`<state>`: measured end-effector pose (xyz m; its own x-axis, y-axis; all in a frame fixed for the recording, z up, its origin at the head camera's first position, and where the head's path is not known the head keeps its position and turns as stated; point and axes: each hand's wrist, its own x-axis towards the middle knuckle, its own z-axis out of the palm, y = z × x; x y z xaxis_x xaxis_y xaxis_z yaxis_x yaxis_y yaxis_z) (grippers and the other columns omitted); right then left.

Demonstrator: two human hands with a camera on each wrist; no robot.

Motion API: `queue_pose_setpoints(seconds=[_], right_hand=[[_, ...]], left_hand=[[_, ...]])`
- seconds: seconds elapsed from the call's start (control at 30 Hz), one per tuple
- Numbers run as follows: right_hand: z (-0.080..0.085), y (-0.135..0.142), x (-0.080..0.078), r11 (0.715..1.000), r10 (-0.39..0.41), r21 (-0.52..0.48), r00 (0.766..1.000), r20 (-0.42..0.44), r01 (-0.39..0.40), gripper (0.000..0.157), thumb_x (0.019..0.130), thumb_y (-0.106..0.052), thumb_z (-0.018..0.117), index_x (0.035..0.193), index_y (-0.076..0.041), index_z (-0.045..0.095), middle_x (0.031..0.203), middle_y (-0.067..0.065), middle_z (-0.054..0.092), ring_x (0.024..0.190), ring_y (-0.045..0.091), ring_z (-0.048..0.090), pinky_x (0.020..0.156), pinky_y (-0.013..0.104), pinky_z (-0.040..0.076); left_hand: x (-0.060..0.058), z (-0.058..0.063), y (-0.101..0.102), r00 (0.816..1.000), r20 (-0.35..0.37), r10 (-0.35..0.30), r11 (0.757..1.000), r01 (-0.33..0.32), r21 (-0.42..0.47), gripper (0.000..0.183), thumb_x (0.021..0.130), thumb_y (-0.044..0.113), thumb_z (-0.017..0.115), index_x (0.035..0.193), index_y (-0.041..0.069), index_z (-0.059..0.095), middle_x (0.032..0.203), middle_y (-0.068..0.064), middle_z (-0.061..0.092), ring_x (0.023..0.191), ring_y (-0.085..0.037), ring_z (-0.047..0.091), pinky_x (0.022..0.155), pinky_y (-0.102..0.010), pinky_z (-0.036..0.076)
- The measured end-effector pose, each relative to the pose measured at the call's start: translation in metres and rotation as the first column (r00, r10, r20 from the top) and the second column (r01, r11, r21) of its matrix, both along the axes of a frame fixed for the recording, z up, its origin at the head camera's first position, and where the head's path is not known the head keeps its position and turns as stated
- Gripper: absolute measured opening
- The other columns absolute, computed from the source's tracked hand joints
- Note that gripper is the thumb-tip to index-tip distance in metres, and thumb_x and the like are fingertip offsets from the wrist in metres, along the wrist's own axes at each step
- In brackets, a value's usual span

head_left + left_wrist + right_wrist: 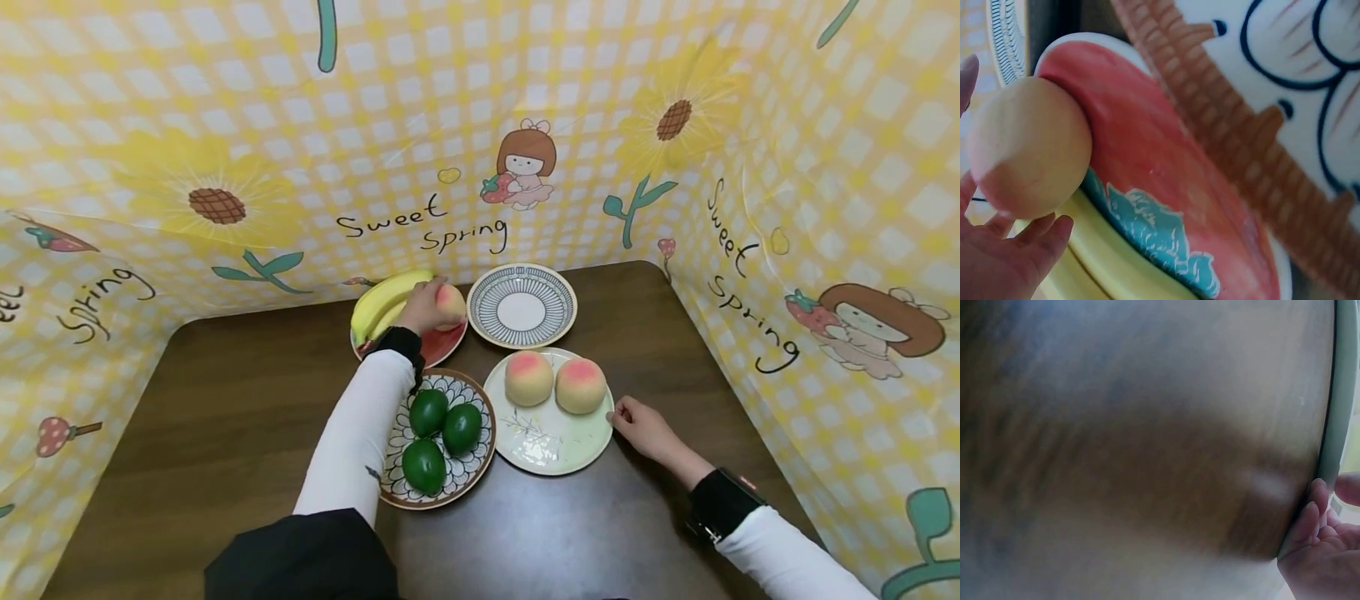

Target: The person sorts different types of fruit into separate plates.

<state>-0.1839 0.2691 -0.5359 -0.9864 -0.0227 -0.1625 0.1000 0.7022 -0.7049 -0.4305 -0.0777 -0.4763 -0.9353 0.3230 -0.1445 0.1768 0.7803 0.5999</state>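
My left hand (422, 310) holds a peach (450, 305) at the right side of a red plate (447, 346). In the left wrist view, its fingers (1041, 240) curl against the underside of the peach (1032, 147), and the thumb shows at the left edge. Yellow bananas (386, 302) lie beside it on the same plate. My right hand (645, 427) pinches the rim of a pale green plate (540, 446), thumb above and fingers below in the right wrist view. Two peaches, one left (528, 379) and one right (581, 386), sit on that plate.
A brown-rimmed patterned plate (489, 446) with three dark green, avocado-like fruits (424, 467) stands front left, under my left forearm. Behind the pale green plate is a striped white plate (521, 312). Yellow checked cloth (420, 125) walls surround the brown table (225, 433).
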Motion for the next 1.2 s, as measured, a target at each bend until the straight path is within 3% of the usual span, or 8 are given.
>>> queue_pose_setpoints(seconds=[0.2, 0.3, 0.43, 0.57, 0.77, 0.87, 1.0, 1.2], right_hand=[[0.001, 0.001, -0.002, 1.000, -0.011, -0.013, 1.000, 0.020, 0.011, 0.017, 0.101, -0.014, 0.059, 0.088, -0.004, 0.056, 0.070, 0.000, 0.044, 0.068, 0.014, 0.044, 0.062, 0.023, 0.034], [-0.001, -0.001, 0.002, 1.000, -0.015, -0.013, 1.000, 0.019, 0.016, 0.017, 0.101, -0.014, 0.059, 0.087, -0.004, 0.056, 0.070, 0.000, 0.044, 0.067, 0.014, 0.044, 0.061, 0.024, 0.034], [-0.003, -0.001, 0.002, 1.000, -0.027, -0.010, 0.999, 0.018, 0.027, 0.016, 0.100, -0.014, 0.059, 0.087, -0.004, 0.056, 0.070, 0.000, 0.045, 0.068, 0.015, 0.044, 0.061, 0.024, 0.034], [-0.004, -0.002, 0.001, 0.999, -0.034, -0.012, 0.999, 0.012, 0.034, 0.016, 0.100, -0.013, 0.059, 0.087, -0.005, 0.056, 0.070, 0.000, 0.045, 0.067, 0.014, 0.044, 0.062, 0.024, 0.035], [-0.003, -0.003, 0.002, 0.999, -0.032, -0.019, 0.999, 0.011, 0.032, 0.017, 0.100, -0.013, 0.060, 0.086, -0.005, 0.055, 0.070, -0.001, 0.044, 0.068, 0.014, 0.044, 0.063, 0.023, 0.035], [-0.003, -0.005, 0.002, 1.000, -0.023, -0.016, 1.000, 0.017, 0.024, 0.017, 0.100, -0.013, 0.060, 0.086, -0.005, 0.055, 0.070, -0.001, 0.044, 0.067, 0.013, 0.044, 0.062, 0.023, 0.034], [-0.002, -0.004, 0.002, 1.000, -0.016, -0.007, 1.000, 0.005, 0.016, 0.017, 0.101, -0.014, 0.060, 0.087, -0.004, 0.056, 0.071, 0.000, 0.046, 0.067, 0.014, 0.044, 0.061, 0.024, 0.034], [-0.001, -0.004, 0.001, 1.000, -0.014, -0.014, 1.000, -0.007, 0.014, 0.018, 0.100, -0.013, 0.060, 0.086, -0.003, 0.056, 0.071, 0.000, 0.046, 0.068, 0.014, 0.045, 0.062, 0.024, 0.035]], left_hand=[[-0.004, -0.008, 0.010, 0.997, -0.019, 0.069, 0.997, -0.069, -0.040, 0.096, 0.081, 0.028, 0.084, 0.159, 0.008, 0.032, 0.159, -0.033, 0.031, 0.145, -0.048, 0.039, 0.121, -0.055, 0.037], [0.003, -0.010, 0.012, 0.994, 0.006, 0.113, 0.994, -0.113, -0.005, 0.096, 0.081, 0.026, 0.085, 0.159, 0.008, 0.032, 0.160, -0.032, 0.027, 0.143, -0.050, 0.041, 0.120, -0.055, 0.039], [0.003, -0.016, 0.014, 0.990, 0.024, 0.140, 0.988, -0.141, 0.057, 0.097, 0.080, 0.023, 0.086, 0.159, 0.010, 0.030, 0.162, -0.032, 0.022, 0.140, -0.052, 0.044, 0.117, -0.056, 0.041], [-0.001, -0.024, 0.013, 0.990, 0.017, 0.139, 0.987, -0.140, 0.077, 0.096, 0.081, 0.018, 0.084, 0.159, 0.010, 0.029, 0.162, -0.033, 0.020, 0.140, -0.054, 0.042, 0.116, -0.057, 0.042], [0.000, -0.024, 0.009, 0.994, 0.017, 0.111, 0.993, -0.111, 0.041, 0.093, 0.084, 0.019, 0.081, 0.159, 0.008, 0.027, 0.162, -0.034, 0.017, 0.142, -0.058, 0.036, 0.116, -0.059, 0.041], [-0.001, -0.024, 0.003, 0.997, -0.007, 0.082, 0.996, -0.082, 0.025, 0.092, 0.083, 0.020, 0.081, 0.158, 0.007, 0.028, 0.159, -0.036, 0.021, 0.139, -0.059, 0.039, 0.115, -0.059, 0.042], [-0.002, -0.014, -0.001, 0.996, -0.073, 0.055, 0.998, -0.052, 0.046, 0.089, 0.080, 0.025, 0.082, 0.153, 0.008, 0.035, 0.151, -0.036, 0.031, 0.131, -0.054, 0.047, 0.109, -0.055, 0.047], [0.010, 0.028, 0.003, 0.998, -0.066, -0.005, 0.998, 0.008, 0.054, 0.090, 0.083, 0.020, 0.079, 0.157, 0.010, 0.030, 0.155, -0.034, 0.026, 0.135, -0.056, 0.043, 0.113, -0.058, 0.043]])
